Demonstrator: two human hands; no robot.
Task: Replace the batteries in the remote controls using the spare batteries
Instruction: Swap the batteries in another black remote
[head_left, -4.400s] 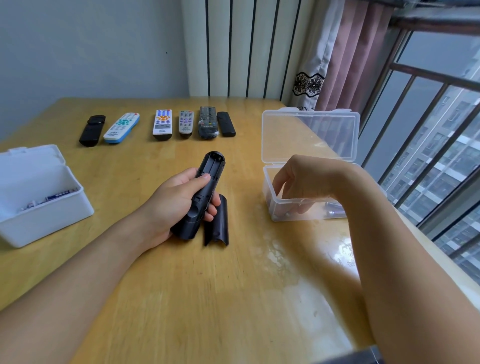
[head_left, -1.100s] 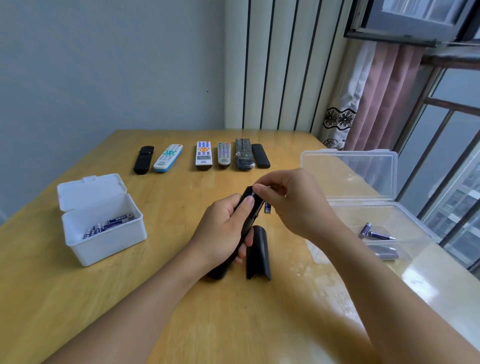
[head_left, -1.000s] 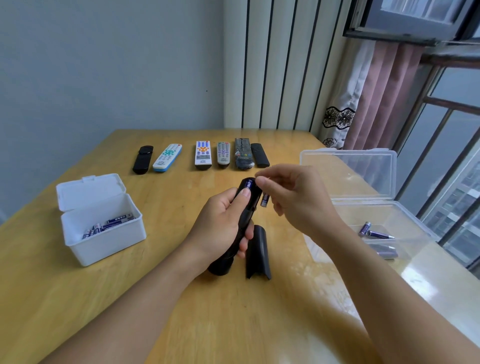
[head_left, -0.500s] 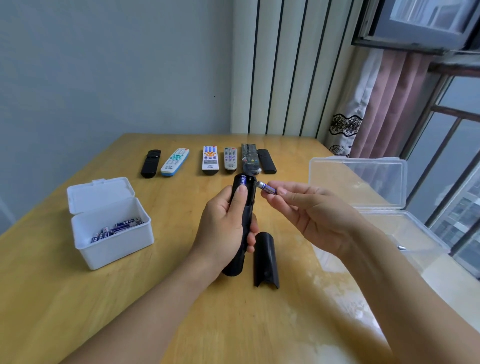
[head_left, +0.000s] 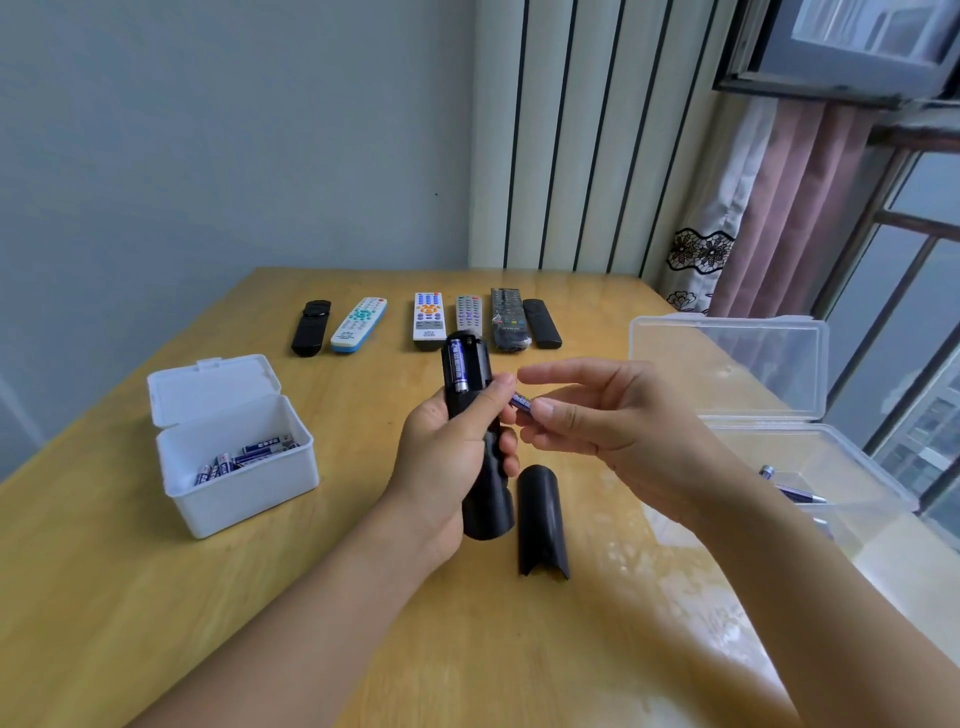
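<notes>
Our left hand (head_left: 441, 457) gripping the black remote (head_left: 470, 415) upright, one battery (head_left: 459, 365) seated in its open bay, our right hand (head_left: 597, 415) just beside, pinching a second battery (head_left: 521, 401), back cover (head_left: 541, 519) lying on the table (head_left: 130, 597)

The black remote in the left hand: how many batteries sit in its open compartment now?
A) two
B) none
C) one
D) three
C: the black remote shows one battery seated; the right hand pinches the second battery beside it.

wooden table (head_left: 130, 597), grey wall (head_left: 208, 130), pink curtain (head_left: 795, 208).
</notes>
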